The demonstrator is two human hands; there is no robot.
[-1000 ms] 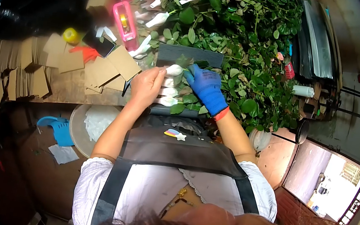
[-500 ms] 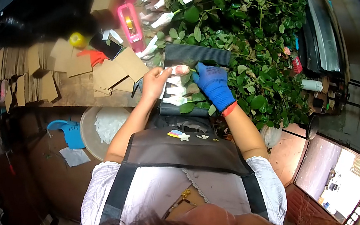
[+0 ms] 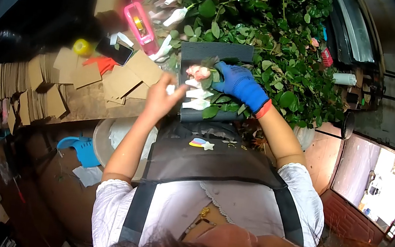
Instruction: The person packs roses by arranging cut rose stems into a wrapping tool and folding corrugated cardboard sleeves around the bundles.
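Observation:
My right hand, in a blue knitted glove, is closed around the stem of a pink rose just below its bloom. The bloom lies bare over a black ribbed board. To its left, my bare left hand is curled, slightly blurred, apart from the flower. A small white piece, seemingly a foam net sleeve, shows between its thumb and fingers. Below the bloom, several rosebuds in white foam nets lie in a row on the board, their leaves toward my gloved hand.
A heap of leafy rose stems covers the right and back. More netted buds lie behind, beside a pink tape dispenser. On the left are cardboard pieces, a phone and yellow tape. A bin stands below.
My left hand has drawn away from the bloom, down and left. The pink bloom now shows more fully, with its petals uncovered. My gloved hand keeps its hold on the stem.

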